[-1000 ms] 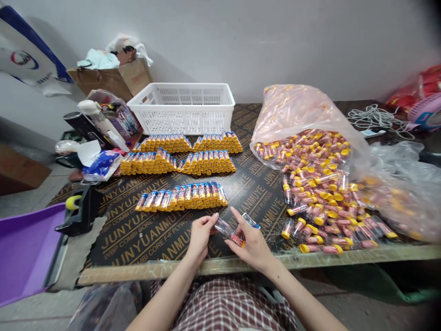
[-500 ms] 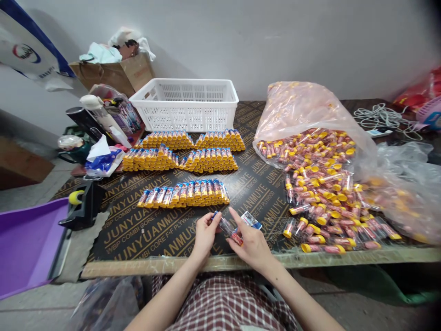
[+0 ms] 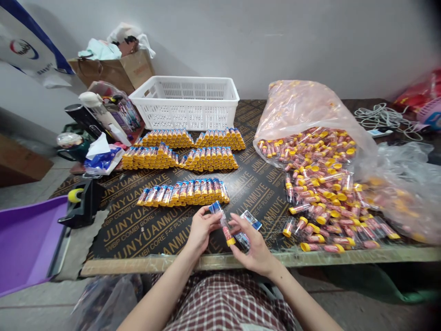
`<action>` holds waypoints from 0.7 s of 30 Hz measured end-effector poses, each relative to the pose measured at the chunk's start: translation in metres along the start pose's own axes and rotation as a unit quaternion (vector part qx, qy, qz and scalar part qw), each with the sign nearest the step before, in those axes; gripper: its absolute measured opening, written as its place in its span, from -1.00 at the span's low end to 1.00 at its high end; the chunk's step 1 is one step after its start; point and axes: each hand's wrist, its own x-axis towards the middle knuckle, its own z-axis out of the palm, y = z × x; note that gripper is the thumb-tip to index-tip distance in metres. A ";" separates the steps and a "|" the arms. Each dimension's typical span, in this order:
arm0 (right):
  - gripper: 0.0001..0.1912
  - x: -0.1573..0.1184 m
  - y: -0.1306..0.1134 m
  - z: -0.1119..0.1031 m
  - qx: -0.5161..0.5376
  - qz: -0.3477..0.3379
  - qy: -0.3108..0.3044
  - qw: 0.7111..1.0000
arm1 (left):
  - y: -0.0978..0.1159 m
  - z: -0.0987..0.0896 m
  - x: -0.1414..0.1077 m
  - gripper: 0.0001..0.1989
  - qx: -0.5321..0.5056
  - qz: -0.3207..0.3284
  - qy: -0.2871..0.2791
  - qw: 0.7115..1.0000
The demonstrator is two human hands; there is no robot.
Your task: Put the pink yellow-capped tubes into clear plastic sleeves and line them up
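Note:
A small clear tube with pink-red contents and a yellow cap (image 3: pixel 226 230) slants between my hands, a blue printed label at its upper end. My left hand (image 3: pixel 203 227) is closed on it, pinching the upper part between thumb and fingers. My right hand (image 3: pixel 253 243) is beside the capped end, fingers curved and apart from the thumb; whether the fingertips touch the tube is hard to see. Beneath and behind the right hand lie flat printed labels (image 3: pixel 253 219), partly hidden. A stacked row of labelled tubes (image 3: pixel 186 191) lies just beyond my hands.
More labelled tubes (image 3: pixel 210 158) are stacked before a white basket (image 3: pixel 189 115). Loose capped tubes (image 3: pixel 324 202) spill from a plastic bag (image 3: pixel 303 105) at right. A tape dispenser (image 3: pixel 82 204) and purple dustpan-like tray (image 3: pixel 31 243) are at left. The table's front edge (image 3: pixel 144 265) is taped.
The tube has turned more upright, its label and yellow cap now showing. My right hand's outstretched index finger has drawn back and curled, while my left hand still grips the tube.

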 end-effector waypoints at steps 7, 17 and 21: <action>-0.26 -0.003 0.000 0.000 -0.014 -0.053 -0.020 0.998 | -0.004 0.000 0.000 -0.59 -0.015 -0.021 0.019 0.999; -0.32 -0.008 0.010 0.020 -0.023 -0.037 0.054 0.998 | -0.007 -0.001 -0.001 -0.59 -0.021 -0.054 -0.007 0.998; -0.31 -0.005 0.012 0.019 -0.056 -0.041 0.119 0.990 | -0.012 -0.001 -0.006 -0.61 -0.025 -0.084 -0.005 0.996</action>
